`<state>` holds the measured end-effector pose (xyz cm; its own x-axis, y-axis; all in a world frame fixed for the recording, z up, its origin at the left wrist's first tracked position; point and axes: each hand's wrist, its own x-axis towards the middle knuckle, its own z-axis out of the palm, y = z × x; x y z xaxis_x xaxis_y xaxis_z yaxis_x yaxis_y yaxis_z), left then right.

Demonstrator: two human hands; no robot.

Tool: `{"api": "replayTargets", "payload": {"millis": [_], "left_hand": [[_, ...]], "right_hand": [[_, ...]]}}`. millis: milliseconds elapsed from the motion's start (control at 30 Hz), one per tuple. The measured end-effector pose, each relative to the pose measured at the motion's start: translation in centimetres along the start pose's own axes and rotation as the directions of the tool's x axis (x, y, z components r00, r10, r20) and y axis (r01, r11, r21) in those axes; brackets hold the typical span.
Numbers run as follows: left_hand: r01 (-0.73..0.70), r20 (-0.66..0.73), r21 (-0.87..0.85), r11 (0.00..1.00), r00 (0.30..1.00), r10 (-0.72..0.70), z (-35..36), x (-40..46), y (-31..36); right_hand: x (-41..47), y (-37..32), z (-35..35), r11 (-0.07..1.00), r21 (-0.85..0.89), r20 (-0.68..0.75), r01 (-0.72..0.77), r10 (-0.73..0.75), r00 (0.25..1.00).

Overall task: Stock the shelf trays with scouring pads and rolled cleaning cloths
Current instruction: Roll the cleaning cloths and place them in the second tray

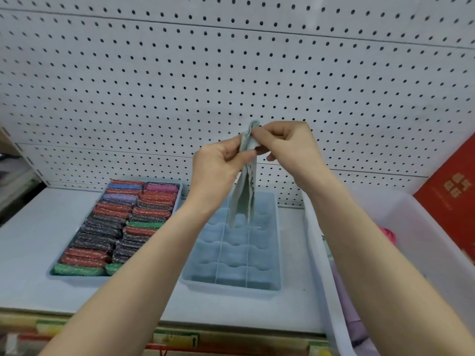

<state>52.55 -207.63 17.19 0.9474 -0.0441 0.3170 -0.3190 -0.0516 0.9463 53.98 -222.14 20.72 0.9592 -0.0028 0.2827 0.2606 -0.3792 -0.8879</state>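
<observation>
Both forearms reach up from the bottom edge, meeting over the shelf. Left hand (218,160) and right hand (288,142) each pinch the top of a pale green cloth (244,194) between thumb and fingertips, so both grips are closed on it. The cloth hangs unrolled, long axis vertical, its lower end dangling directly above the far cells of the divided tray (267,285); whether it touches the tray cannot be told. Judged from this, rolling is the step in hand: the cloth must become a compact roll before it fits a cell, and both hands lie equally near it. Every visible cell of the divided tray holds nothing, so the cloth stocking has barely begun. Left of the divided tray, just beside it, a second tray (77,275) is packed with glittery scouring pads (110,227) in two rows. Right of the divided tray stands a clear plastic bin (321,253), holding pink and purple fabric, blurred. Behind all stands a white pegboard (231,73); a red box (452,196) lies far right. Nothing blocks the way down to the cells.
</observation>
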Motion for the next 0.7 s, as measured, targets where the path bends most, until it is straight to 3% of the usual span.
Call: {"api": "replayTargets", "payload": {"millis": [100,233,300,367,433,567,700], "left_hand": [[-0.014,-0.062,0.022,1.000,0.998,0.015,-0.4,0.0,0.2],[0.020,-0.070,0.006,1.000,0.997,-0.020,-1.3,0.3,0.4],[0.062,-0.034,-0.093,0.994,0.997,-0.066,-1.9,0.7,0.8],[0.098,0.009,-0.175,0.980,0.995,-0.098,-2.3,1.0,1.5],[0.125,0.032,-0.229,0.965,0.992,-0.121,-2.7,1.4,1.9],[0.240,0.024,-0.349,0.906,0.969,-0.247,-3.2,2.0,1.5],[0.490,0.267,-0.118,0.864,0.853,-0.448,-3.3,-0.4,-2.2]], "right_hand": [[-0.4,0.1,-0.7,0.999,0.044,0.123,-0.021,0.015,0.992],[-1.1,2.2,-2.4,0.975,0.220,0.042,-0.014,0.005,0.999],[-1.6,3.9,-2.6,0.979,0.184,0.215,-0.092,0.051,0.975],[-2.3,5.1,-2.0,0.978,0.162,0.430,-0.133,0.051,0.901],[-2.8,5.3,-1.2,0.956,0.245,0.494,-0.163,0.022,0.869],[-2.9,4.9,0.3,0.910,0.363,0.379,-0.202,0.054,0.924],[-3.0,6.1,1.1,0.896,0.345,0.268,-0.280,0.192,0.944]]}}
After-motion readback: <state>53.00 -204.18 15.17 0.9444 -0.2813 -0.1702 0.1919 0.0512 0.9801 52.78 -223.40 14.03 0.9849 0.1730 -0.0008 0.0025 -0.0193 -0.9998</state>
